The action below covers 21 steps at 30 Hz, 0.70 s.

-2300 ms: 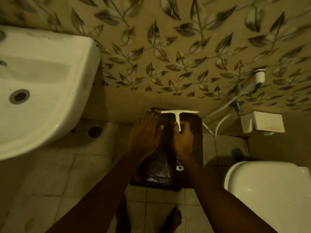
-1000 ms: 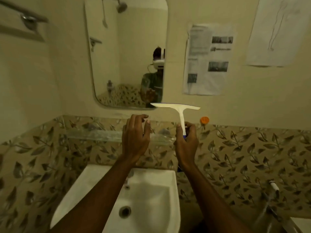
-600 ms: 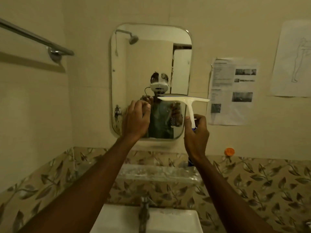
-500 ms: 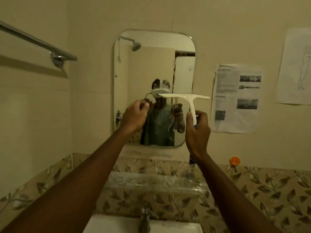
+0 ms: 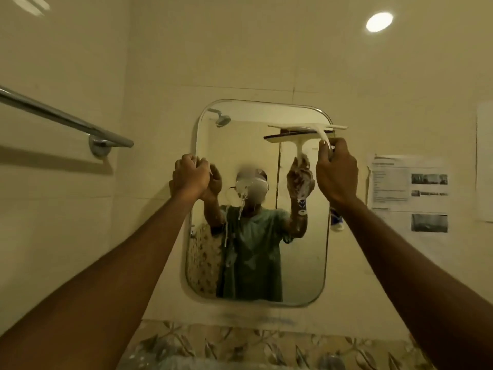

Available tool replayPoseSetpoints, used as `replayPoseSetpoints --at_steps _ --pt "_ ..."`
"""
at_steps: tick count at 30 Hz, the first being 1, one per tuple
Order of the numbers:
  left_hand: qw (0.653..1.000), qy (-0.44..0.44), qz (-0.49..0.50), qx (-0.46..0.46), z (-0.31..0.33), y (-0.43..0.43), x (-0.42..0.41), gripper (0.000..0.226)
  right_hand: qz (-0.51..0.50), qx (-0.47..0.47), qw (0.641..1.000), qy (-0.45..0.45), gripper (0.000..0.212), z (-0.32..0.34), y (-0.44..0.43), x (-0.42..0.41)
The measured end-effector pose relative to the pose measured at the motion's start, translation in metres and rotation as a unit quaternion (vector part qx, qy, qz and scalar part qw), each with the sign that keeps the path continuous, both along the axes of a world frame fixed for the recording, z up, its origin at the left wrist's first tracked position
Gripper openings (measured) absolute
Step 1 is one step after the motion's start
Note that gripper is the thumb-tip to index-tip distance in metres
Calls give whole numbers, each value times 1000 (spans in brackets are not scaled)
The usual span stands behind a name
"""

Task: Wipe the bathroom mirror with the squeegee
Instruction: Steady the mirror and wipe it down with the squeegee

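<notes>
White plastic T-shaped squeegee (image 5: 298, 127), judged light and stiff: your right grip (image 5: 336, 172) holds its handle, left grip (image 5: 190, 175) clenched empty.

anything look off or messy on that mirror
Yes: white foamy drips run down the middle of the mirror, with more smeared further right. The squeegee, gripped by the right hand, sits at the top right corner, above them.

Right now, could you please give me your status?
Right hand grips squeegee, blade at mirror top right. Left hand curled at mirror's left edge. White drips mid-glass.
</notes>
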<state>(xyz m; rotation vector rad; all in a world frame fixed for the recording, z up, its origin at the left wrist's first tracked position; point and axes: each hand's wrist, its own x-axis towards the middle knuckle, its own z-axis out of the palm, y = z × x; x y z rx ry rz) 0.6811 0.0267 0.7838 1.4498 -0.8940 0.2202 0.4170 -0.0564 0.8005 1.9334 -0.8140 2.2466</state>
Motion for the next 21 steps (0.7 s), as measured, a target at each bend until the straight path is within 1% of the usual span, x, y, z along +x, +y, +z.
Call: replayPoseSetpoints --at_steps 4,8,10,12,14,17,19,21 --pt "999 19 -35 -13 0 -8 14 48 -48 5 999 25 26 24 -4 12" --pt "998 16 -47 -27 0 -15 24 42 -67 13 997 20 25 40 -6 19" --pt "998 16 -52 -33 2 -21 31 38 -76 19 996 31 24 47 -7 20" --pt "999 1 -40 -28 2 -26 38 39 -82 46 994 54 21 53 -8 21" --pt "999 -35 -8 -25 1 -31 45 44 -95 81 989 74 22 58 -7 21" --pt "995 -82 41 -46 -2 -37 52 49 -117 106 983 94 22 58 -4 22" --pt "992 -91 55 -63 -2 -41 55 51 -112 115 983 94 21 46 0 23" --pt "991 -95 58 -75 -1 -43 57 52 -102 132 981 101 23 18 3 25"
